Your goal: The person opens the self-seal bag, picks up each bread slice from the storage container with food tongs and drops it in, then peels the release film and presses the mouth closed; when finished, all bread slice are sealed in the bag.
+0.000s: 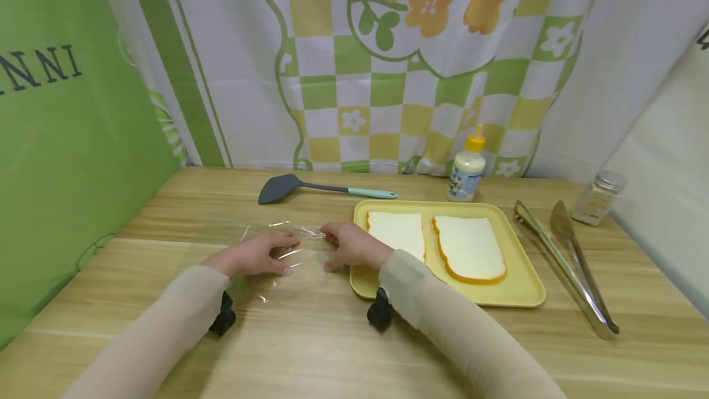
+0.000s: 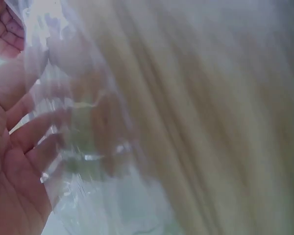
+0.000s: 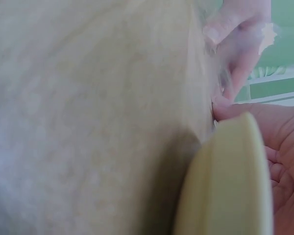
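Note:
In the head view a sheet of clear plastic film (image 1: 288, 282), perhaps a bag, lies spread on the table. My left hand (image 1: 256, 255) holds its left part with bent fingers, the thumb lower than the fingertips. Opposite it, my right hand (image 1: 354, 245) holds the film's right side, over the near left part of a yellow tray (image 1: 520, 291). Through the film in the left wrist view the left fingers (image 2: 39, 142) show. The tray's rim (image 3: 235, 186) partly hides the right hand (image 3: 279, 122) in the right wrist view.
Two bread slices (image 1: 468, 248) lie on the tray. Behind are a spatula (image 1: 327, 188) and a yellow-capped squeeze bottle (image 1: 466, 171). Metal tongs (image 1: 565, 270) lie right of the tray, with a silver-lidded jar (image 1: 598, 199) beyond. A patterned curtain (image 1: 354, 97) hangs at the back.

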Demonstrator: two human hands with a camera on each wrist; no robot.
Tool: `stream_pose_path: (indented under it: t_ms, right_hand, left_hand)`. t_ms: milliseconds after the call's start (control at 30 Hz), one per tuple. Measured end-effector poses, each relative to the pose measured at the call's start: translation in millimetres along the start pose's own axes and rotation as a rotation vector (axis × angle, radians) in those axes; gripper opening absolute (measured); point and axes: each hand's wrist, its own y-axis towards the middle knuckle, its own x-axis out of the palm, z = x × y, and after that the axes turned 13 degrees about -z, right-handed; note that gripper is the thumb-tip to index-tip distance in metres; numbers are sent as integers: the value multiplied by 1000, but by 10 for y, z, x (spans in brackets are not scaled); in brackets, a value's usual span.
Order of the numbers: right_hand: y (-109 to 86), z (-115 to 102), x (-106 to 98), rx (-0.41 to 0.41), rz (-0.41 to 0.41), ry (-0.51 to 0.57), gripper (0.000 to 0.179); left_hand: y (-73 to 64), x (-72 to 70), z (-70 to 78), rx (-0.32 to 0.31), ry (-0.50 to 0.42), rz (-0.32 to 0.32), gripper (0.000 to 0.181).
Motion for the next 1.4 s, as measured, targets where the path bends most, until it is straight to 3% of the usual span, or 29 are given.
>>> stream_pose_path:
  t_ms: [233, 433, 533, 667, 867, 1200, 1267, 1400]
  right_hand:
    - [8, 36, 15, -26, 12, 64, 66]
    - [14, 38, 38, -27, 19, 90, 68]
    - [11, 43, 49, -27, 22, 99, 67]
    - [2, 41, 55, -32, 21, 107, 67]
    - [3, 53, 51, -29, 23, 99, 65]
    - [7, 55, 52, -32, 24, 84, 65]
    - [11, 54, 51, -31, 20, 77, 64]
    - [9, 60, 51, -18, 18, 78, 66]
  left_hand:
    - [73, 7, 67, -6, 22, 48, 53]
    - [66, 14, 107, 11, 102, 146, 20]
    - [43, 21, 101, 21, 20, 203, 7]
    - [3, 40, 41, 26, -145, 314, 7]
    - [-55, 50, 10, -12, -361, 525, 17]
    - [-120, 56, -14, -49, -597, 841, 28]
    - [-125, 55, -23, -37, -623, 867, 28]
    - [-138, 56, -27, -9, -556, 818, 27]
